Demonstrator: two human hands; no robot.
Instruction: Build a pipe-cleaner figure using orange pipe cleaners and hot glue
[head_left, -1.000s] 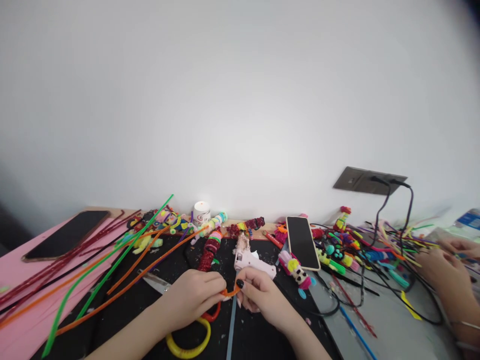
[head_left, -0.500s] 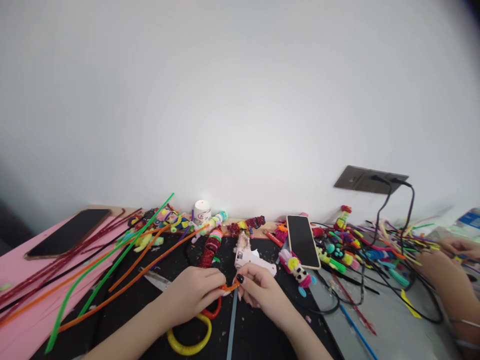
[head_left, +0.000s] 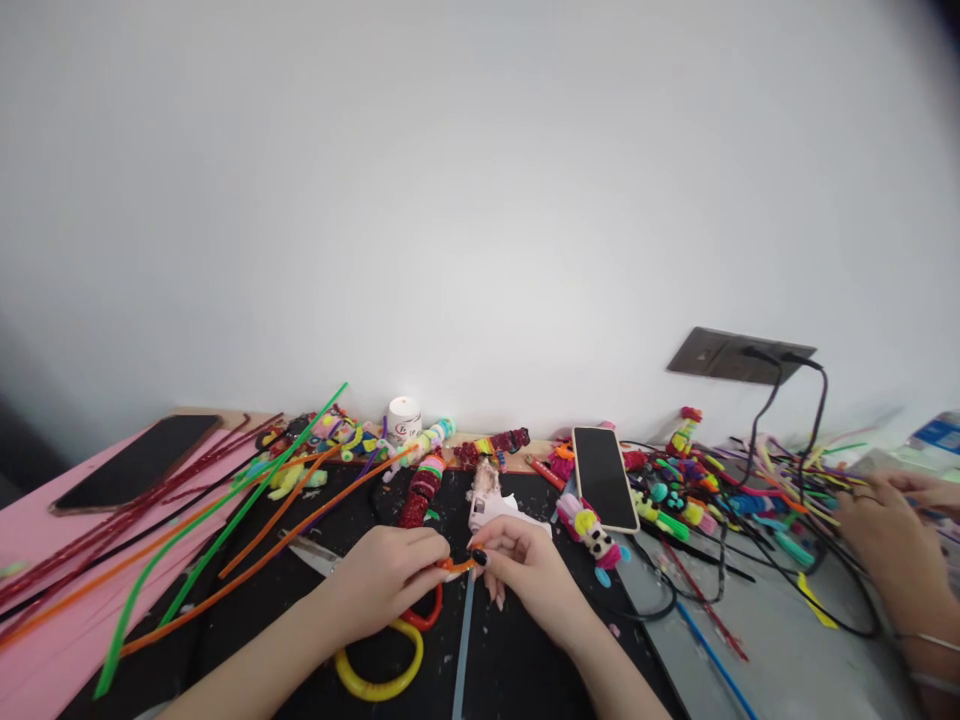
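Pipe cleaner (head_left: pixel 459 567), one orange piece, spans left hand (head_left: pixel 386 580) and right hand (head_left: pixel 521 570) above black mat (head_left: pixel 517 660), each pinching it between thumb and fingers. Left hand and its forearm hide the middle of one pair of scissors (head_left: pixel 375 692); right hand partly covers one glue gun (head_left: pixel 499 512). Two phones (head_left: pixel 606 480) lie about, one on pink sheet (head_left: pixel 52 640). One cup (head_left: pixel 404 422) stands by the wall; two plugs (head_left: pixel 761 354) fill the outlet (head_left: pixel 720 357). Another person's two hands (head_left: pixel 881 525) work at right.
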